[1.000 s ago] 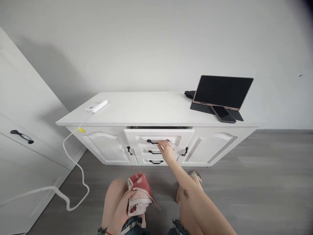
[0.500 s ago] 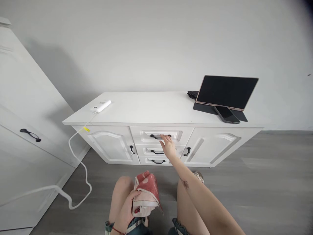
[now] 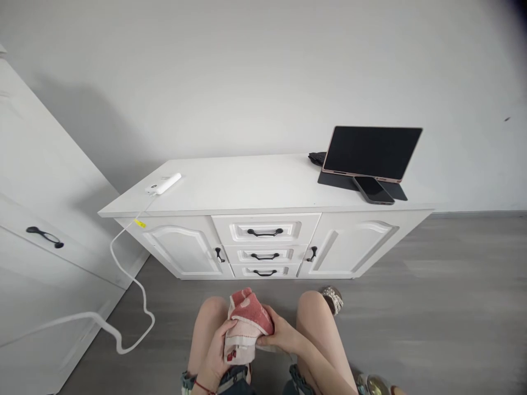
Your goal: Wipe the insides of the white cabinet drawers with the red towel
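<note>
Cabinet [image 3: 239, 181]: beyond the grip; top drawer [image 3: 265, 225] now flush.
Right hand [image 3: 282, 334]: off the handle [image 3: 265, 233], now apparently clamped on the cloth [image 3: 247, 323].
Left hand [image 3: 216, 351]: clamped opposite.
Cloth: between both hands.

Towel [image 3: 246, 328] was red and pale pink, white-edged, loosely folded, red part farther out; sat bunched between fingers [image 3: 229, 325] of left hand [image 3: 216, 350] and right hand [image 3: 283, 333].
</note>
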Demonstrator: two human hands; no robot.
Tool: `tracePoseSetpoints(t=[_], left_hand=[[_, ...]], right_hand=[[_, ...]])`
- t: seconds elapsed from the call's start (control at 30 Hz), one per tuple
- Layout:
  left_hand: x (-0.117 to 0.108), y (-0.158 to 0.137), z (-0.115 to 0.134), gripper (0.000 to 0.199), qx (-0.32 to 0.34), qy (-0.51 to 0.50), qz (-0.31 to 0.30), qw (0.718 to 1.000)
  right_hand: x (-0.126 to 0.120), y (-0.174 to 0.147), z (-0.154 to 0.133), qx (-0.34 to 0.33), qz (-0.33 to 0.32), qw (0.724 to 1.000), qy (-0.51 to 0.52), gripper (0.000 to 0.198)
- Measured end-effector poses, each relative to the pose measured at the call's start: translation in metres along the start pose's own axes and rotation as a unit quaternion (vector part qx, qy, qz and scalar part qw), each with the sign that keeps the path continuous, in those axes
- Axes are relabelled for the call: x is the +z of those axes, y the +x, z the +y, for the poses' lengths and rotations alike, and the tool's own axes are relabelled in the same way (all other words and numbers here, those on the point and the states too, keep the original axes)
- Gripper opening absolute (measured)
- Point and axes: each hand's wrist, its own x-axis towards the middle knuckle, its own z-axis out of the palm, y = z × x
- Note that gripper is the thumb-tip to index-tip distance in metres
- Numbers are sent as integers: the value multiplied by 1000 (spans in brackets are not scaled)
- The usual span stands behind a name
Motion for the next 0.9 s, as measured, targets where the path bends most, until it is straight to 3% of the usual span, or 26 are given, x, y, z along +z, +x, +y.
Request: tracePoseSetpoints(t=[0.17,0.27,0.37,0.47,0.57,0.63,0.7,0.77,0.9], left_hand=[[10,-16,8,24,46,-11,45,998],[14,-28,13,36,91,7,61,994],[14,-36,9,47,85,33,41,995],[15,-37,-9,51,74,56,49,994],[24,-41,-31,50,76,51,54,994],[33,-47,-40,48,74,25,31,996],[41,-55,-40,45,80,-20,-5,997],[46,-63,-30,40,99,-75,-31,992],[42,-78,6,29,121,-117,11,986]], right_hand=[[1,5,-7,-70,47,995,48,60],[0,-3,-16,-87,133,987,39,40],[-1,-16,-37,-77,243,966,-50,26],[2,-23,-69,-49,306,936,-168,32],[12,-21,-105,-61,346,888,-296,43],[24,-18,-126,-93,340,861,-366,45],[37,-18,-144,-123,302,852,-410,35],[49,-20,-155,-138,256,856,-428,18],[57,-30,-155,-177,200,888,-374,33]])
